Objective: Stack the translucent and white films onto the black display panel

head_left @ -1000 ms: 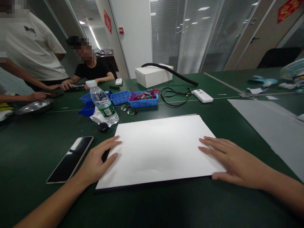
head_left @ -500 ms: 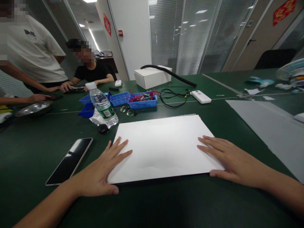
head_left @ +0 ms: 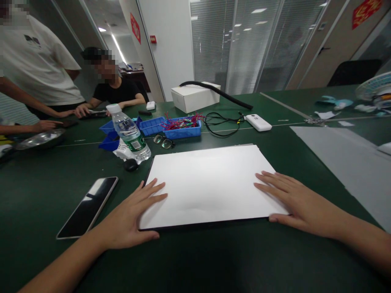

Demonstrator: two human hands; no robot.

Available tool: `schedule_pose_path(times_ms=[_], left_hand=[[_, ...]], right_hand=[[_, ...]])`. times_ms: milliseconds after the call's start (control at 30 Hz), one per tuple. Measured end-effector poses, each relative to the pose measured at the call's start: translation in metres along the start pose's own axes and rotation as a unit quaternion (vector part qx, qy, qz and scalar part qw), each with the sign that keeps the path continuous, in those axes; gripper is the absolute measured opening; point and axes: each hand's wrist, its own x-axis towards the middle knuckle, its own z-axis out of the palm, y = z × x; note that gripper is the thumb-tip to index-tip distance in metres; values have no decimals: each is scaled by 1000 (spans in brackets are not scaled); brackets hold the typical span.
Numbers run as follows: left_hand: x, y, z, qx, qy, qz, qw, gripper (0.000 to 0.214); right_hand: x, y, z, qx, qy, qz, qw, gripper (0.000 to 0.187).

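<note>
A white sheet of paper (head_left: 207, 187) lies in front of me on a thin dark board (head_left: 210, 224), whose edge shows along the near side and the left. My left hand (head_left: 136, 215) rests on the paper's left edge, fingers spread and thumb at the near edge. On the opposite side my right hand (head_left: 293, 201) lies with its fingertips on the paper, fingers stretched out and thumb by the near right corner. Neither hand grips anything. A smartphone (head_left: 88, 207) with a dark screen lies left of my left wrist.
On the green table (head_left: 198, 264) stand a water bottle (head_left: 130, 132), a blue tray (head_left: 183, 132) of red wires, glasses (head_left: 163, 141), a white box (head_left: 195, 97) and a white power bank (head_left: 258, 122). A grey sheet (head_left: 339, 167) lies right. Two people (head_left: 117, 89) are at the far left.
The near left paper edge now sits slightly farther forward, flush with the dark board. My left thumb has shifted a little to the right and up. Both hands stay spread on the paper.
</note>
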Motion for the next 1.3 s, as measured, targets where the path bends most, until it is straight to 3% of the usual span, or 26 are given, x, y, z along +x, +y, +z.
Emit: schedule_pose_path(times_ms=[267, 667, 1300], left_hand=[[0, -1, 6, 23, 42, -25, 999, 73], [-2, 1, 17, 83, 26, -75, 993, 98], [-2, 7, 11, 84, 1, -51, 995, 96]], right_hand=[[0, 0, 3, 6, -1, 17, 1000, 95], [-1, 2, 5, 0, -6, 18, 1000, 97], [1, 1, 2, -11, -11, 12, 1000, 97]])
